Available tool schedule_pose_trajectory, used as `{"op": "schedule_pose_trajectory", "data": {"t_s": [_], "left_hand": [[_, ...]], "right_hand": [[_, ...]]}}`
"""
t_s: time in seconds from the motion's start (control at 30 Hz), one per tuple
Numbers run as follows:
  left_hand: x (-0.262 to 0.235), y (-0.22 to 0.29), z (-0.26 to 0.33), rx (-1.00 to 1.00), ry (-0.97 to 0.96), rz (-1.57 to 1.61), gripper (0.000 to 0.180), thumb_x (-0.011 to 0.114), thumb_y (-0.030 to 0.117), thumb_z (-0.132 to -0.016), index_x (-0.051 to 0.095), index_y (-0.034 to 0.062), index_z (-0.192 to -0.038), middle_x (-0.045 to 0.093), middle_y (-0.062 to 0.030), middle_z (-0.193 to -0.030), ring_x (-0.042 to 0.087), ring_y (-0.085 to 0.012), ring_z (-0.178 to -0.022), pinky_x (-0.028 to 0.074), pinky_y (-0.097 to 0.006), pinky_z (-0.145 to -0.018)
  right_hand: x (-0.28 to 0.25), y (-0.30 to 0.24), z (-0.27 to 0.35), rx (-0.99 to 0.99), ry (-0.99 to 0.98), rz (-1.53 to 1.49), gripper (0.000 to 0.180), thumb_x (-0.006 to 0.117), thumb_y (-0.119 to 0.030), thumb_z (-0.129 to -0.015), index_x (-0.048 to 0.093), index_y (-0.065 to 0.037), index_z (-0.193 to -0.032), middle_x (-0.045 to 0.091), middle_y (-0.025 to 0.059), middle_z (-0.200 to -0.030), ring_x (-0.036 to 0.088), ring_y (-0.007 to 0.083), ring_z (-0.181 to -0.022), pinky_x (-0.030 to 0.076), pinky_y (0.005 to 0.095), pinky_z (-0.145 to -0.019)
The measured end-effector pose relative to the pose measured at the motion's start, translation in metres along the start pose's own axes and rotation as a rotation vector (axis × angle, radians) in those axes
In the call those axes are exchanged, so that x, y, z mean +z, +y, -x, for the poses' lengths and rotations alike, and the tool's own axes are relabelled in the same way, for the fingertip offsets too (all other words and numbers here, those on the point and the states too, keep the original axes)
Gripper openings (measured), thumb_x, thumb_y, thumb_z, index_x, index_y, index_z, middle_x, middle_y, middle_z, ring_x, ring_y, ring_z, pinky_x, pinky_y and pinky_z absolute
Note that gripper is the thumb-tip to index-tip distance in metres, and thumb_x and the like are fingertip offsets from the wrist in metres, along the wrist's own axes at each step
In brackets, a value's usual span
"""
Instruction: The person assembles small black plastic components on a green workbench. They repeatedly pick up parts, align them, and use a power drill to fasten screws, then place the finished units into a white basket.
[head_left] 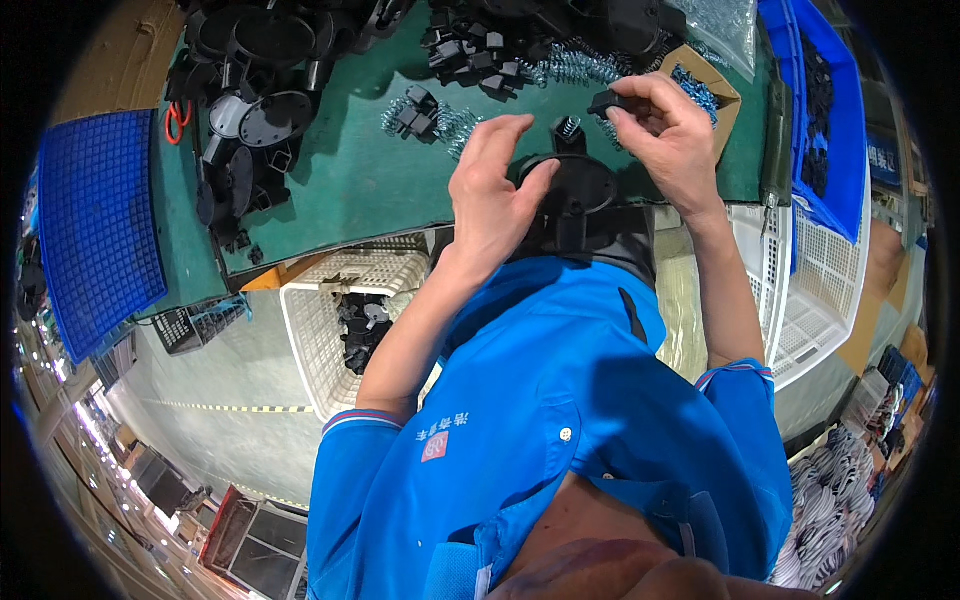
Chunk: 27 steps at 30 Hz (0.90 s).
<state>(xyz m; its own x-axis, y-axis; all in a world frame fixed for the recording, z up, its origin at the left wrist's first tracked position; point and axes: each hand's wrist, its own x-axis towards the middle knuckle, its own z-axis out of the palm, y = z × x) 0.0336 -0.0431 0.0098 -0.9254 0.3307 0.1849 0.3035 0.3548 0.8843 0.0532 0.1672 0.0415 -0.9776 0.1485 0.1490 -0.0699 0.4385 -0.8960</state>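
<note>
In front of me at the table's near edge lies a black plastic part with a round disc [580, 186]. A small metal spring [568, 127] stands in the square socket at its far end. My left hand [490, 185] is over the disc's left side, fingers apart, thumb by the rim; it holds nothing I can see. Between thumb and fingertips, my right hand [668, 140] pinches a small black plastic block [604, 102], to the right of the spring and a little beyond it. The fingers partly cover the block.
Loose springs [575, 66] and a heap of black blocks [478, 60] lie on the green table [350, 170]. A cardboard box [733, 105] of springs stands right. Black disc parts [272, 120] pile up left, near red-handled scissors [177, 122]. A white crate [310, 320] stands below.
</note>
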Motion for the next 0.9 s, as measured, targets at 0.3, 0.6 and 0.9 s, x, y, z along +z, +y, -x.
{"op": "schedule_pose_trajectory", "data": {"t_s": [0.3, 0.6, 0.9], "left_hand": [[0.015, -0.006, 0.001, -0.174, -0.125, 0.007, 0.048, 0.077, 0.011, -0.075, 0.062, -0.0015, -0.118, 0.062, -0.0180, -0.113, 0.063, -0.0361, -0.102, 0.051, -0.040, -0.086], [0.012, -0.006, -0.014, -0.342, -0.324, 0.021, 0.054, 0.078, 0.016, -0.079, 0.059, -0.0035, -0.126, 0.067, -0.0171, -0.111, 0.067, -0.0236, -0.096, 0.053, -0.033, -0.085], [0.003, -0.021, -0.022, -0.806, -0.264, 0.902, 0.050, 0.067, 0.011, -0.091, 0.051, -0.0092, -0.134, 0.067, -0.0140, -0.117, 0.065, -0.0201, -0.105, 0.052, -0.027, -0.086]], "right_hand": [[0.016, -0.005, -0.005, -0.081, -0.054, 0.377, 0.021, 0.071, -0.007, -0.079, 0.067, 0.001, -0.098, 0.062, 0.0081, -0.086, 0.061, 0.0158, -0.068, 0.048, 0.0280, -0.060], [0.025, 0.005, -0.003, 0.099, -0.026, 0.269, 0.021, 0.070, -0.014, -0.079, 0.066, 0.000, -0.094, 0.062, 0.0110, -0.086, 0.062, 0.0203, -0.066, 0.049, 0.0328, -0.062], [0.056, 0.023, 0.020, -0.166, 0.202, 0.347, 0.015, 0.066, -0.014, -0.077, 0.056, -0.006, -0.085, 0.054, 0.0110, -0.089, 0.062, 0.0309, -0.079, 0.050, 0.0423, -0.059]]}}
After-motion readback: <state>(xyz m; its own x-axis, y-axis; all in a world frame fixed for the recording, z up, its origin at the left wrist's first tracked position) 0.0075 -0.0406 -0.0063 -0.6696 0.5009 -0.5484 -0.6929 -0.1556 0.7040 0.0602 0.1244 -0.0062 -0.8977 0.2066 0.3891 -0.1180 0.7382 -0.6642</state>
